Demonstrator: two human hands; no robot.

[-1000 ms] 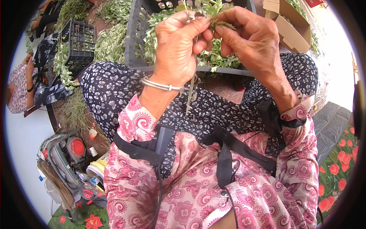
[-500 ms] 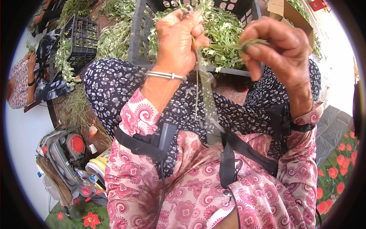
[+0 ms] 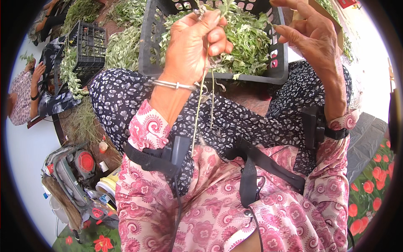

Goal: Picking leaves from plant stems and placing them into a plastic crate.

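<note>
My left hand [image 3: 191, 48] is closed round a few thin leafy herb stems [image 3: 197, 113]. Their bare ends hang below the fist toward my lap, and a leafy tip stands up above the thumb. To the right, my right hand [image 3: 312, 35] is raised with thumb and forefinger apart, nothing held between them. A green leaf clump [image 3: 263, 20] is by its thumb tip, over the crate. Beneath both hands, a black plastic crate [image 3: 260, 79] with a perforated wall holds a heap of picked green leaves [image 3: 245, 44].
Piles of leafy stems [image 3: 124, 52] lie left of the crate. Another black crate [image 3: 90, 46] stands farther left, beside a seated person [image 3: 27, 90]. A cardboard box [image 3: 336, 25] is at the right. A grey-red stroller-like item [image 3: 73, 176] and containers stand at lower left.
My right hand has opened and moved up and slightly right, letting go of the leaves it pinched. My left hand has shifted slightly left, still holding the stems.
</note>
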